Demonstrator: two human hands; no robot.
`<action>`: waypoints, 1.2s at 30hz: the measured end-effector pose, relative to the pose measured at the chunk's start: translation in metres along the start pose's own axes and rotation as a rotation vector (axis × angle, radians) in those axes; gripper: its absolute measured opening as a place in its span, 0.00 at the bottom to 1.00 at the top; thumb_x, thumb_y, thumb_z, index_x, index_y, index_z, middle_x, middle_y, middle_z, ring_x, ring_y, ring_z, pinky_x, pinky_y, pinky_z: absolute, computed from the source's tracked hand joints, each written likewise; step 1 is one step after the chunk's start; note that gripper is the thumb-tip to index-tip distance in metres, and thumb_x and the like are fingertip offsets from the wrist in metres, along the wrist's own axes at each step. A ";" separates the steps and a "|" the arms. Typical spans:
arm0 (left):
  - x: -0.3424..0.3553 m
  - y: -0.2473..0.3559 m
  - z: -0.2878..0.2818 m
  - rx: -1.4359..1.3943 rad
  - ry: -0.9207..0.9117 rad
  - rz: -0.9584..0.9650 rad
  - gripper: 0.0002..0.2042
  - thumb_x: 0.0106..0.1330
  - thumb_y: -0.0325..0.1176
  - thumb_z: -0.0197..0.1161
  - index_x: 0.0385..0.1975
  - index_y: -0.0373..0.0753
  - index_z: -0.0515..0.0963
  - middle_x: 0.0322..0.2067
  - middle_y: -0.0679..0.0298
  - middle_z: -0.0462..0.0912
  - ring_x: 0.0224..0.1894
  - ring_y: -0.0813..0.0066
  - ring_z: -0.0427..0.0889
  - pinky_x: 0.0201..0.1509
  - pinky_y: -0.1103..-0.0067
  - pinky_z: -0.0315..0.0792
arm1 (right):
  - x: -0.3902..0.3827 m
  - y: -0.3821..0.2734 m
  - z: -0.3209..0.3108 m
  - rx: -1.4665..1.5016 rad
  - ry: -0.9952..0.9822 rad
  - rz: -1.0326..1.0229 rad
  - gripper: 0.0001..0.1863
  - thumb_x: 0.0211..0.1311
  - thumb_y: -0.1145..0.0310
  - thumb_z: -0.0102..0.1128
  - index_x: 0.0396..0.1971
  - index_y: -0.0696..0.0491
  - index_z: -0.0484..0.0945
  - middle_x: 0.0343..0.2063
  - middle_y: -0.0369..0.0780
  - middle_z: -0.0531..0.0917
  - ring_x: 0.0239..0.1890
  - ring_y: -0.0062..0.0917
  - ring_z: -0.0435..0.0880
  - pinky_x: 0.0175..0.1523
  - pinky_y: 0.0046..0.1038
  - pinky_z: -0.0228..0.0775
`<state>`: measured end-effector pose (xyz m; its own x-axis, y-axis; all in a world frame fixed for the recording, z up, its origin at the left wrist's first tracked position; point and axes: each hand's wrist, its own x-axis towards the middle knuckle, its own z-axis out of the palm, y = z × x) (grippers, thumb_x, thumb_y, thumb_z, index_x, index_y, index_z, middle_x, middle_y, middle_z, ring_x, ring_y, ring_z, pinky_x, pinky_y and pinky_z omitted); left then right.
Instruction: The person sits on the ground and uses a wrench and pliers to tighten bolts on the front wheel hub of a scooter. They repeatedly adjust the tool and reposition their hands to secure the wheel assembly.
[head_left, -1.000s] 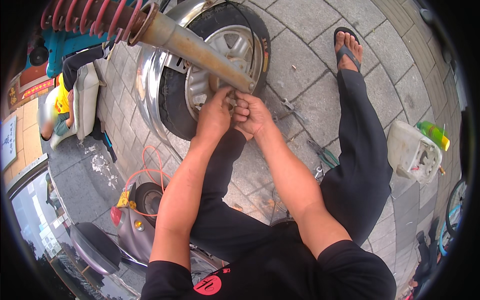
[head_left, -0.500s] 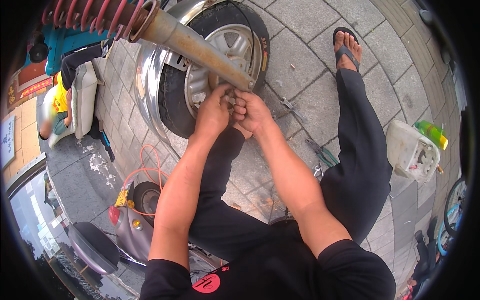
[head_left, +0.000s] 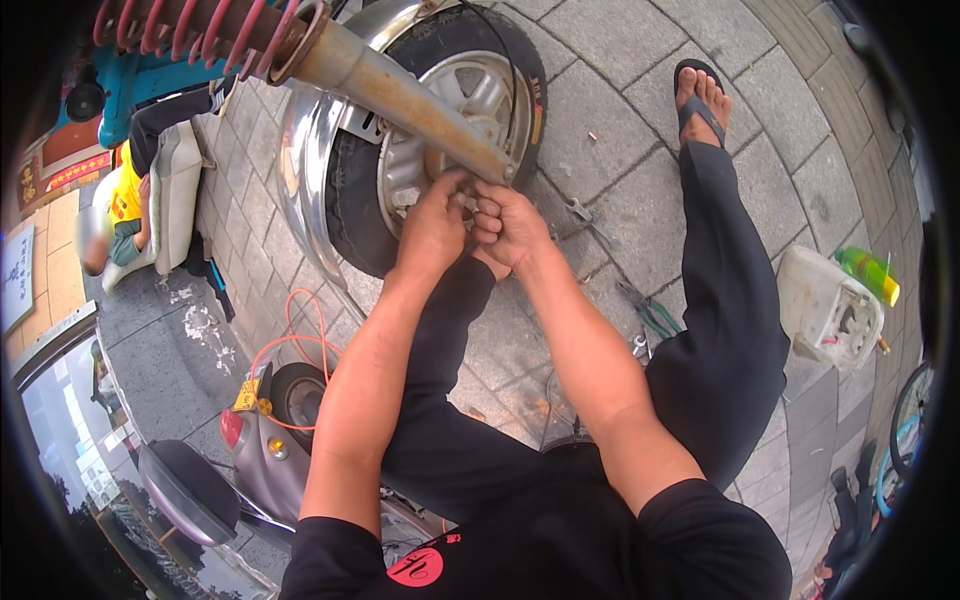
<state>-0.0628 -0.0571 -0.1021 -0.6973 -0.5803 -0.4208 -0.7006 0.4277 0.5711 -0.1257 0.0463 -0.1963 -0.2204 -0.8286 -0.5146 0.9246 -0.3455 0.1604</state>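
Note:
My left hand (head_left: 434,228) and my right hand (head_left: 514,226) meet at the hub of a scooter-type wheel (head_left: 402,172), fingers closed and nearly touching. Between the fingertips is a small light-coloured piece, too hidden to name. Just above them ends a rusty shock absorber (head_left: 405,98) with a red coil spring (head_left: 205,32), slanting down across the wheel. The black tyre (head_left: 352,205) sits under a chrome fender (head_left: 300,165). A thin black cable (head_left: 505,50) runs over the rim. My fingers cover the middle of the hub.
On the paving right of my hands lie a wrench (head_left: 592,220) and green-handled pliers (head_left: 655,312). Farther right are a whitish plastic container (head_left: 808,300) and a green bottle (head_left: 862,268). Left stand a parked scooter (head_left: 275,465) and an orange hose (head_left: 285,342). A person (head_left: 128,200) reclines at far left.
The view has shifted a little, moving the scene slightly right and down. Both hands stay at the hub beneath the shock absorber's end, with barely any change in the fingers.

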 end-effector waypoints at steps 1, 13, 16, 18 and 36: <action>-0.001 0.003 0.000 -0.001 0.001 -0.002 0.18 0.76 0.27 0.55 0.63 0.42 0.78 0.53 0.44 0.86 0.58 0.41 0.83 0.59 0.60 0.77 | -0.001 0.000 -0.001 0.009 -0.008 0.003 0.06 0.73 0.70 0.62 0.37 0.52 0.74 0.17 0.29 0.70 0.16 0.14 0.66 0.19 0.20 0.55; -0.004 0.007 -0.002 -0.011 -0.027 -0.042 0.18 0.76 0.27 0.56 0.64 0.42 0.78 0.50 0.43 0.86 0.55 0.41 0.85 0.57 0.60 0.78 | 0.004 0.002 -0.009 -0.001 0.011 -0.019 0.07 0.70 0.70 0.67 0.37 0.51 0.76 0.18 0.29 0.72 0.16 0.14 0.68 0.19 0.19 0.56; -0.002 -0.003 0.001 0.007 0.016 0.030 0.17 0.77 0.28 0.56 0.63 0.43 0.78 0.49 0.43 0.87 0.54 0.41 0.86 0.56 0.61 0.78 | 0.004 0.003 -0.009 0.006 0.008 -0.022 0.07 0.70 0.70 0.67 0.37 0.51 0.76 0.18 0.29 0.73 0.16 0.14 0.68 0.19 0.18 0.56; -0.001 -0.005 0.001 -0.011 0.009 0.011 0.17 0.77 0.28 0.55 0.63 0.43 0.78 0.49 0.43 0.87 0.54 0.41 0.86 0.55 0.61 0.79 | 0.003 0.003 -0.008 0.006 0.006 -0.024 0.07 0.70 0.70 0.68 0.37 0.51 0.76 0.18 0.29 0.73 0.16 0.14 0.69 0.19 0.18 0.56; -0.004 0.001 0.000 0.009 0.021 0.018 0.16 0.79 0.29 0.54 0.63 0.46 0.77 0.51 0.46 0.87 0.54 0.46 0.86 0.56 0.63 0.79 | -0.001 0.004 0.005 -0.085 0.038 -0.034 0.05 0.73 0.71 0.63 0.42 0.51 0.75 0.17 0.31 0.73 0.13 0.18 0.67 0.16 0.22 0.54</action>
<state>-0.0604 -0.0543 -0.0995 -0.7065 -0.5870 -0.3954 -0.6893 0.4442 0.5723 -0.1236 0.0433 -0.1907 -0.2417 -0.7994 -0.5501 0.9403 -0.3330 0.0708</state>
